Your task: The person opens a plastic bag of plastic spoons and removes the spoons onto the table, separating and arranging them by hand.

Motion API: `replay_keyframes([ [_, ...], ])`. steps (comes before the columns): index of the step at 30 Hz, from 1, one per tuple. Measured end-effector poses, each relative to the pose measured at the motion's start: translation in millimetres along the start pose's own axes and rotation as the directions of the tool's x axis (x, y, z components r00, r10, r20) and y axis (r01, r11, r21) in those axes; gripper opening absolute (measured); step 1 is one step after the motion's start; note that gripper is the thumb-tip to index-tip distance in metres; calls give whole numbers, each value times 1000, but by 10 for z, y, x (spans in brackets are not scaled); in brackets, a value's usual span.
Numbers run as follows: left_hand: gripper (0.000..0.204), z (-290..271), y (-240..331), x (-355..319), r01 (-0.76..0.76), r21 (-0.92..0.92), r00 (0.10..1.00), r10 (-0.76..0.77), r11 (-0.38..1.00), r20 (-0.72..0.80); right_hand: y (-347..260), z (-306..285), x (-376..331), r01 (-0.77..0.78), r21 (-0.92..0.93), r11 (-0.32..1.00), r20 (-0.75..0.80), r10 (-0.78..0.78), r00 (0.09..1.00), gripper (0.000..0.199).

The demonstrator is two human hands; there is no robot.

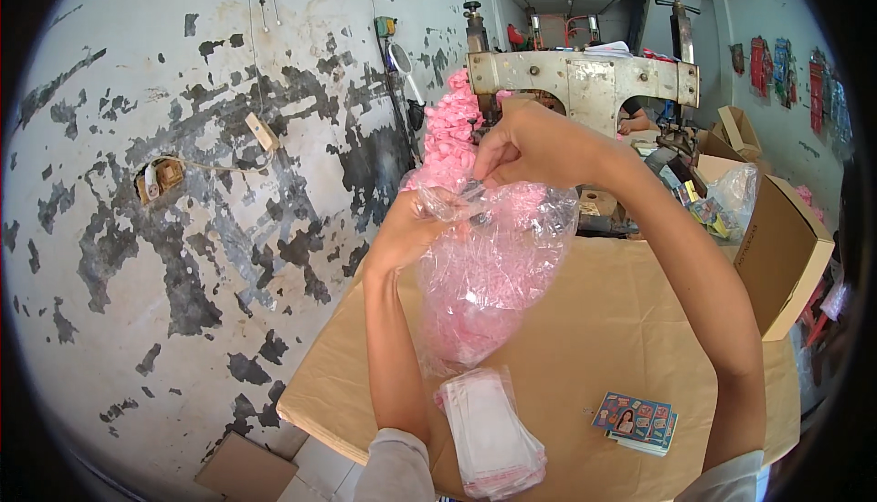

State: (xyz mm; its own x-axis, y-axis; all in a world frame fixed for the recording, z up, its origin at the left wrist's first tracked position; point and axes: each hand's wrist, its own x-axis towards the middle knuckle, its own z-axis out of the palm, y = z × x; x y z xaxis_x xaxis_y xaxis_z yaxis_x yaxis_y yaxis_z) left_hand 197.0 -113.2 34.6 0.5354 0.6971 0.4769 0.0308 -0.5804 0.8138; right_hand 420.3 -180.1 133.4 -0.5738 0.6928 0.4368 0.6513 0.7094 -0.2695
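A clear plastic bag (484, 292) filled with pink ruffled pieces is propped upright above the paper-covered table. My left hand (402, 228) is closed on the left side of its gathered mouth, with the thumb over the film. From the right, my right hand (516, 141) reaches over the bag with fingers pinched together at the same mouth; the film at the fingertips is partly hidden. Right behind the bag rises a tall heap of pink ruffled pieces (450, 127). Near me lie a stack of white cards in clear sleeves (493, 433) and a small pile of blue printed cards (639, 422).
Brown paper (566, 347) covers the table. A heavy metal press (585, 82) stands behind it, with a person's arm (635, 118) beyond. An open cardboard box (776, 251) and a clear bag (734, 196) are at right. A peeling wall (183, 228) runs along the left.
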Motion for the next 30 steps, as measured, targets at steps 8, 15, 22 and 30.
replay_keyframes([
  [8,37,51,36,-32,-39,38,999,39,999,15,-83,117,-68,-66,-134,989,220,95,971,20],
  [15,42,121,-46,55,-114,-142,977,137,983,164,-167,105,36,39,-247,968,364,55,930,25],
  [22,45,24,89,-28,5,-88,994,5,996,111,-222,-339,-220,-217,-65,974,134,224,965,28],
  [30,46,-17,-56,-30,-83,-72,994,88,994,60,-57,-293,-626,-101,-47,994,148,107,983,55],
])
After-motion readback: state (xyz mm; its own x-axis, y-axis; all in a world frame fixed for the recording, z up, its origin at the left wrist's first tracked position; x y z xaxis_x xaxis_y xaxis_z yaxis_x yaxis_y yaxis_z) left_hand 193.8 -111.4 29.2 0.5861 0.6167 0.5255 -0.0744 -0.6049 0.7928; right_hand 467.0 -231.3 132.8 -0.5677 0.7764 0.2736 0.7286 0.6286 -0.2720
